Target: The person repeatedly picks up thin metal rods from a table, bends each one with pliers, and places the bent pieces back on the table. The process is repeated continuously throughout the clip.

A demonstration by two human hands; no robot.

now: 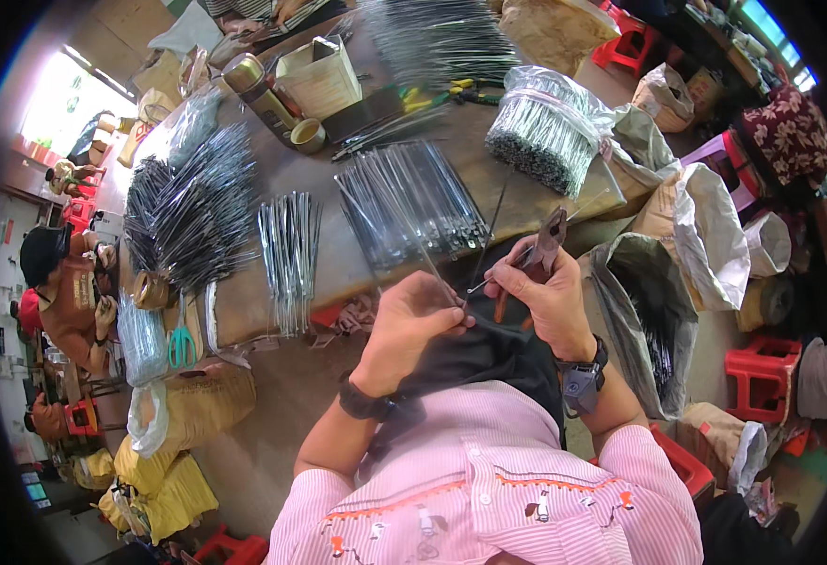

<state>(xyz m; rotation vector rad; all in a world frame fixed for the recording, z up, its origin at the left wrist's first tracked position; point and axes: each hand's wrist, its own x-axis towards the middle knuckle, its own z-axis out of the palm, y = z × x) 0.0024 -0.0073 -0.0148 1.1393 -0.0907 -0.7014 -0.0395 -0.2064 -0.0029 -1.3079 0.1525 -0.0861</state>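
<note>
Above my lap, my left hand (406,322) pinches a thin metal rod (435,270) between thumb and fingers. Close beside it, my right hand (556,303) is closed around a pair of pliers (551,241), jaws pointing up and away from me. Another thin rod also seems to pass through the right fingers, its tip near the left fingertips; whether the two rods touch is hard to tell. On the table edge ahead lies a broad row of metal rods (404,202). A smaller group of rods (289,250) lies to its left.
A tangled heap of dark rods (187,202) covers the table's left side. A plastic-wrapped rod bundle (547,127) stands at right. Behind are a cardboard box (319,75) and a can (253,85). Teal scissors (182,347) hang at left. Open sacks (644,311) stand at right.
</note>
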